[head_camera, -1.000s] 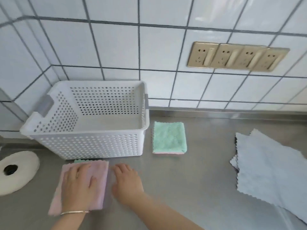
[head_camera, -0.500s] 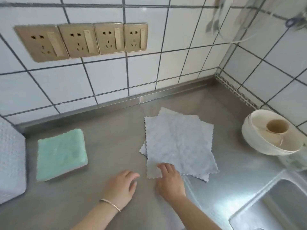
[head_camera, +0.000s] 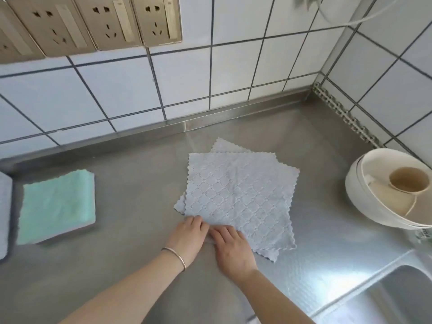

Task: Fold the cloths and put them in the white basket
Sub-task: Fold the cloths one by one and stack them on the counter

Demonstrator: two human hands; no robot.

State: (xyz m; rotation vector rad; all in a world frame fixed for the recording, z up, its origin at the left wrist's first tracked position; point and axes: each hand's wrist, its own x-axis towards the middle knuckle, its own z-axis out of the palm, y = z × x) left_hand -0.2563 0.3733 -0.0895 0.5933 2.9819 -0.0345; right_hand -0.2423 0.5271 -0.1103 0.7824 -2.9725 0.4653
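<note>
Two or three pale blue cloths [head_camera: 238,195] lie spread in a loose stack on the steel counter. Both hands meet at the stack's near-left corner. My left hand [head_camera: 187,237] has its fingers curled on the cloth's corner edge. My right hand [head_camera: 231,246] rests with fingers laid flat across the near edge, pointing left. A folded green cloth [head_camera: 58,206] with a pink layer beneath lies to the left. Only a sliver of the white basket [head_camera: 4,213] shows at the far left edge.
A white bowl [head_camera: 364,206] holding a tan cup stands at the right by the tiled corner. A sink [head_camera: 385,298] drops away at the bottom right. Wall sockets [head_camera: 98,22] sit above the counter's back rim.
The view swung right from the basket and pink cloth to the blue cloths. My right hand stays on the near corner and my left hand has come up to join it there.
</note>
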